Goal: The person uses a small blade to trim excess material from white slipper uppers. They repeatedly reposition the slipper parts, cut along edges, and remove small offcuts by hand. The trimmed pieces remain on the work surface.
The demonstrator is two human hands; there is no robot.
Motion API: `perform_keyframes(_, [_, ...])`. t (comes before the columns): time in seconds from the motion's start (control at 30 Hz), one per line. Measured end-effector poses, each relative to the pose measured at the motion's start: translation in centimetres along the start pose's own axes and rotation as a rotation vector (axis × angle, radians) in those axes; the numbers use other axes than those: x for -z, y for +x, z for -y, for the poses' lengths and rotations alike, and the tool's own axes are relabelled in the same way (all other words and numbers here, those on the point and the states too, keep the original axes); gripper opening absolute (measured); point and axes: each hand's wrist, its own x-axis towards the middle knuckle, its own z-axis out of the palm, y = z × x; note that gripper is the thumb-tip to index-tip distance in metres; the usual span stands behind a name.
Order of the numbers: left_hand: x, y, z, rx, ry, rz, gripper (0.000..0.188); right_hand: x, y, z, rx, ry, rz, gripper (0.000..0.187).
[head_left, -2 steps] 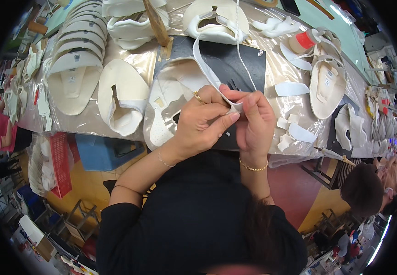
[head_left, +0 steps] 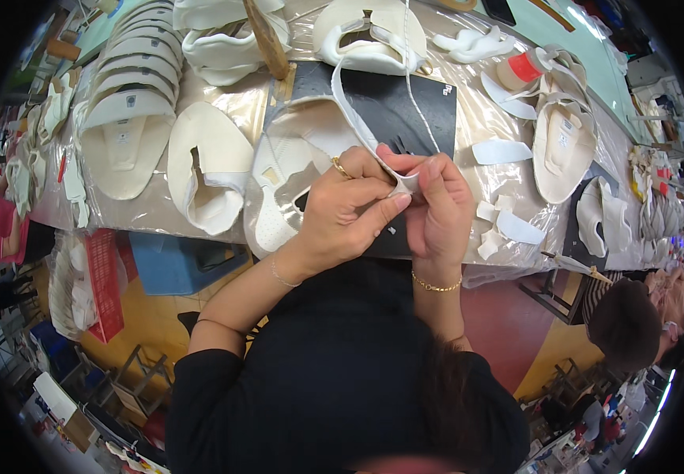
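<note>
A white shoe upper [head_left: 273,231] with a perforated part lies across the bench's near edge, in front of me. Its pale raised edge [head_left: 350,101] curves up and runs down into my fingers. My left hand [head_left: 346,207], with a ring on one finger, is closed, thumb and forefinger pinching the edge's end. Close against it, my right hand [head_left: 442,207] is also closed and grips the same edge between thumb and fingers. The fingers cover the exact spot being pinched. Beneath the upper is a black board [head_left: 429,110], with a white cord [head_left: 414,103] hanging over it.
To the left are a row of nested cream shoe uppers [head_left: 127,166] and a single upper [head_left: 209,162]. A wooden-handled tool [head_left: 267,39] stands behind. At right are white cut pieces [head_left: 502,152], a red-banded jar [head_left: 520,73] and another upper [head_left: 559,154]. A person [head_left: 625,325] sits at far right.
</note>
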Motion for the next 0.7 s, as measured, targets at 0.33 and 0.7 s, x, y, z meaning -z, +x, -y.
perform_keyframes(0.33, [0.6,-0.5,1.0,0.16,-0.048,0.049,0.012,1.7,1.7,-0.5,-0.048,-0.012,0.134,0.021])
perform_keyframes(0.7, [2.1,0.9,0.4,0.578,-0.012,0.116,0.037,0.0,3.3,2.5,-0.158,-0.538,0.31,0.025])
